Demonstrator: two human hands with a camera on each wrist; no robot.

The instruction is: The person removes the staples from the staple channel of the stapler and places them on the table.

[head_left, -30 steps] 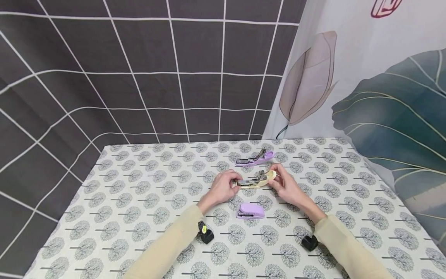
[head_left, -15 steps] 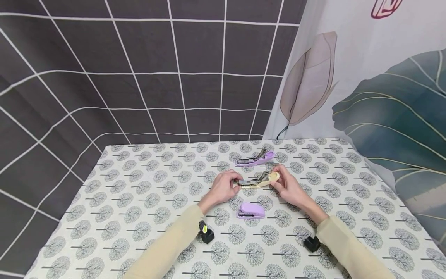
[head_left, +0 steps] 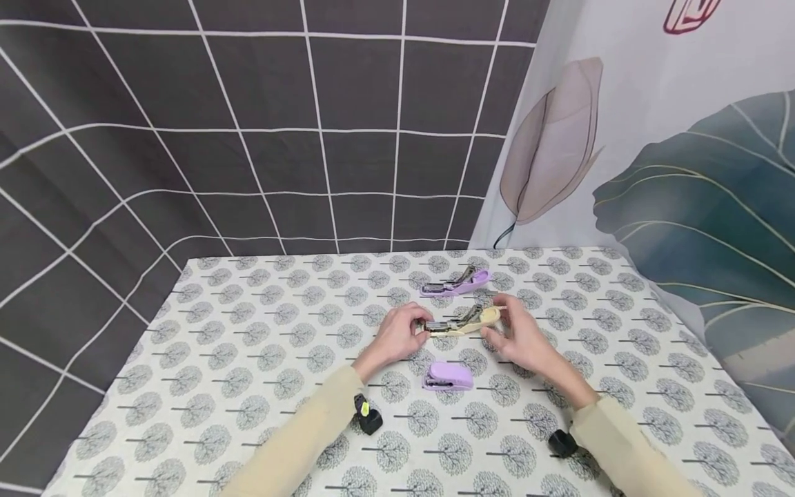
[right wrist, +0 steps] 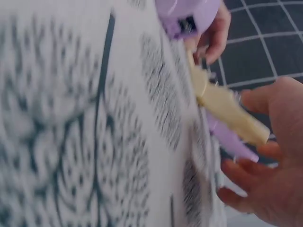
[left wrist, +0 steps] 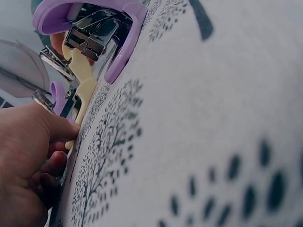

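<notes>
Right hand (head_left: pixel 518 335) has backed off slightly, thumb and fingers spread wide about raised end of yellow stapler (head_left: pixel 466 328); contact unclear. Left hand (head_left: pixel 397 331) pinches other end. Yellow stapler lies unfolded on counter (head_left: pixel 279 397), between unfolded purple stapler (head_left: pixel 458 289) beyond and folded purple stapler (head_left: pixel 450 374) nearer.

Table (head_left: pixel 205 476) covered by an off-white cloth (head_left: pixel 273 417) printed with gray trees (head_left: pixel 392 452). Behind and at left, a dark gray curtain (head_left: pixel 261 83) crossed by white gridlines (head_left: pixel 360 130); at right, a pale curtain (head_left: pixel 627 83) bearing a pinkish-brown leaf (head_left: pixel 553 138), a larger, gold-veined blue-green leaf (head_left: pixel 720 193) and, above, a red mark (head_left: pixel 686 29). Lighting even.
</notes>
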